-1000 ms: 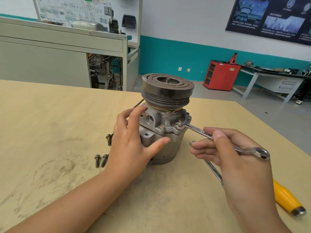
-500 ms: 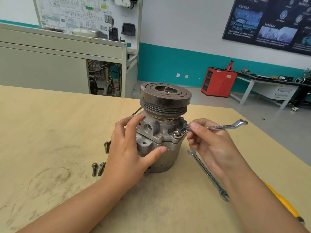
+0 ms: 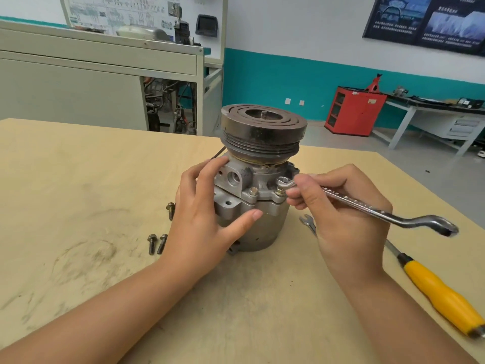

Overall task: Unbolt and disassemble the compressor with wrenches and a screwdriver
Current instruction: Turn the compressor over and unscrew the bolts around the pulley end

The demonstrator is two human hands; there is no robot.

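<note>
The grey compressor [image 3: 252, 185] stands upright on the wooden table [image 3: 78, 179], its dark grooved pulley [image 3: 263, 130] on top. My left hand [image 3: 202, 222] grips the housing from the left, thumb across the front. My right hand [image 3: 338, 214] holds a silver ring wrench [image 3: 367, 206]; its ring end sits just above a raised bolt [image 3: 280, 191] on the right flange. Another bolt [image 3: 253, 191] sits in the flange at the front. The wrench's far end points right and toward me.
Three loose bolts [image 3: 157, 243] lie on the table left of the compressor. A second wrench [image 3: 308, 223] lies mostly hidden behind my right hand. A yellow-handled screwdriver [image 3: 441, 295] lies at the right. The table's right edge runs diagonally beyond it.
The wrench swung away from me and then back toward me around the right flange bolt. The bolt now stands higher out of the flange. My left hand kept its hold.
</note>
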